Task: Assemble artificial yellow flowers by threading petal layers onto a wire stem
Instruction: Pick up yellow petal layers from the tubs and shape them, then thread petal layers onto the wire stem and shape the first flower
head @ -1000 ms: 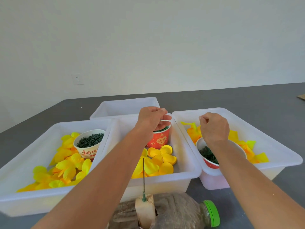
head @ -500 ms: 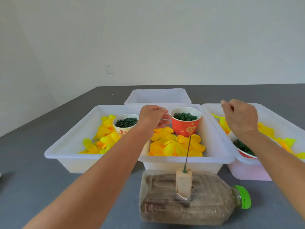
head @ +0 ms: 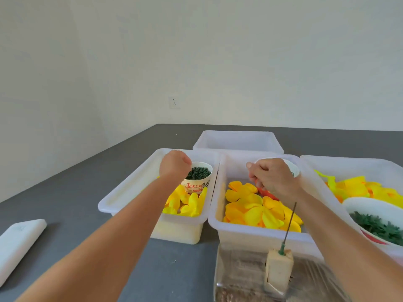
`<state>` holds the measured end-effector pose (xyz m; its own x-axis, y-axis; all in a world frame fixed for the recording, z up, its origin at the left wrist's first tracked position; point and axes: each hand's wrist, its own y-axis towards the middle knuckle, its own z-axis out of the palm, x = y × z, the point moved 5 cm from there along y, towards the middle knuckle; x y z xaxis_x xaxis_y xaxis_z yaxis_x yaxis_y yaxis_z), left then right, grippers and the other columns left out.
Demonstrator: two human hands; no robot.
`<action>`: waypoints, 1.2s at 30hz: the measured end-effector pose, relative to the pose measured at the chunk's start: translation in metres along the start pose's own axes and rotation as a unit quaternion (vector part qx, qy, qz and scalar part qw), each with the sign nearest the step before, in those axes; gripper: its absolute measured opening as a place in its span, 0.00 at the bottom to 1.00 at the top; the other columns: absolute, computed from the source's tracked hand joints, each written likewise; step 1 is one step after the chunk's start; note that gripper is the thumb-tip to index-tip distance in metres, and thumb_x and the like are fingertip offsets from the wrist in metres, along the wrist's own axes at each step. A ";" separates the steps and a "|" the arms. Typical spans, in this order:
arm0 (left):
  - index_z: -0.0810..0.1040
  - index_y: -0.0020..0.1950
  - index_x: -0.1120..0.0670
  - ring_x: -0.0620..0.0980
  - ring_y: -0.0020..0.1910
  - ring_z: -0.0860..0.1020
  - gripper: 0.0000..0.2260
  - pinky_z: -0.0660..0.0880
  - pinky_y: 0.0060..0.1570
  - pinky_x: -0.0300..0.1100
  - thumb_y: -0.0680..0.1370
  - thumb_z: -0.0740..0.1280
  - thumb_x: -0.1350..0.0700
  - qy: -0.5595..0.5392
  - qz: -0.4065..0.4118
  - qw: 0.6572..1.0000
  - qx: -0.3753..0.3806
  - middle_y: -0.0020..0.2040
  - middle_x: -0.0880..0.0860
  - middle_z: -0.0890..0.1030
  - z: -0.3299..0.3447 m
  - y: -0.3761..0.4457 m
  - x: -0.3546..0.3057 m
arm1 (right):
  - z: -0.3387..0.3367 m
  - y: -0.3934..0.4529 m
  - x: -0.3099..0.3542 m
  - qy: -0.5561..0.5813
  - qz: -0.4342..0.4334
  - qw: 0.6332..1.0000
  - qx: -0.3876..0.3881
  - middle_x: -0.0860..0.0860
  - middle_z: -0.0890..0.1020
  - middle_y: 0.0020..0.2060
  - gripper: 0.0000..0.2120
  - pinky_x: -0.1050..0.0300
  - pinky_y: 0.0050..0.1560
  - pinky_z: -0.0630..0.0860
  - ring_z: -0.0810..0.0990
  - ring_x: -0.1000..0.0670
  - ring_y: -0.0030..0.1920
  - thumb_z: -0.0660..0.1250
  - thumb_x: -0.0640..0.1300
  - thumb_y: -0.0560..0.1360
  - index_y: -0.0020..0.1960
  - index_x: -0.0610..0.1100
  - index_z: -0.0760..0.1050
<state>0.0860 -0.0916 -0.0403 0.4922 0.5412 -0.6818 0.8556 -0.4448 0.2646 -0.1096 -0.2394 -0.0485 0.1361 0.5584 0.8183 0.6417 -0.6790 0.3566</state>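
Yellow petals look light and soft; we pinch them near the centre hole. Left hand and right hand are curled; contents hidden.

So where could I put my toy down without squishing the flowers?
Bare grey table lies between the white packet and the left bin. The back bin looks empty too. It's crowded in the middle bin, full of yellow petals, and around the wire stem.
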 end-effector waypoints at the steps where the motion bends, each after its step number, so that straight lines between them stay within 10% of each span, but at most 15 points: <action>1: 0.83 0.46 0.57 0.54 0.48 0.80 0.08 0.77 0.50 0.46 0.73 0.65 0.65 0.048 0.006 0.999 -0.005 0.48 0.54 0.82 0.000 0.005 0.005 | 0.005 0.000 -0.003 0.007 0.003 1.000 0.003 0.54 0.75 0.21 0.17 0.62 0.27 0.70 0.70 0.57 0.21 0.65 0.45 0.77 0.32 0.38 0.76; 12: 0.77 0.55 0.55 0.52 0.52 0.78 0.18 0.72 0.41 0.41 0.71 0.72 0.46 0.266 0.043 0.959 0.092 0.52 0.53 0.80 0.040 0.023 0.008 | 0.016 -0.004 -0.012 -0.075 -0.029 0.996 0.035 0.47 0.79 0.28 0.17 0.61 0.33 0.72 0.71 0.55 0.26 0.65 0.45 0.76 0.32 0.37 0.77; 22: 0.76 0.56 0.57 0.54 0.54 0.78 0.14 0.70 0.42 0.41 0.73 0.70 0.54 0.318 0.068 0.943 0.073 0.54 0.55 0.80 0.058 0.032 0.000 | 0.011 -0.003 -0.014 -0.081 -0.022 0.996 0.013 0.44 0.80 0.30 0.18 0.52 0.38 0.75 0.73 0.52 0.29 0.66 0.46 0.76 0.32 0.37 0.76; 29: 0.81 0.40 0.61 0.55 0.41 0.79 0.09 0.75 0.43 0.45 0.75 0.69 0.56 0.011 0.027 1.000 0.002 0.40 0.58 0.82 0.037 0.032 0.003 | 0.012 -0.003 -0.016 -0.095 -0.023 0.995 0.017 0.39 0.80 0.32 0.19 0.46 0.42 0.76 0.74 0.45 0.33 0.65 0.47 0.76 0.34 0.34 0.76; 36: 0.80 0.47 0.62 0.44 0.31 0.80 0.05 0.78 0.35 0.32 0.76 0.65 0.68 -0.418 0.026 0.898 0.133 0.35 0.54 0.83 0.031 -0.014 -0.039 | 0.004 -0.009 -0.004 -0.036 -0.011 0.999 -0.007 0.53 0.76 0.26 0.09 0.59 0.37 0.75 0.74 0.54 0.30 0.69 0.41 0.73 0.35 0.41 0.78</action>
<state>0.0502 -0.1285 -0.0388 0.1436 -0.1607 -0.9765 0.7113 -0.6693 0.2147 -0.1131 -0.2336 -0.0572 0.1773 0.6054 0.7759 0.6349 -0.6727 0.3798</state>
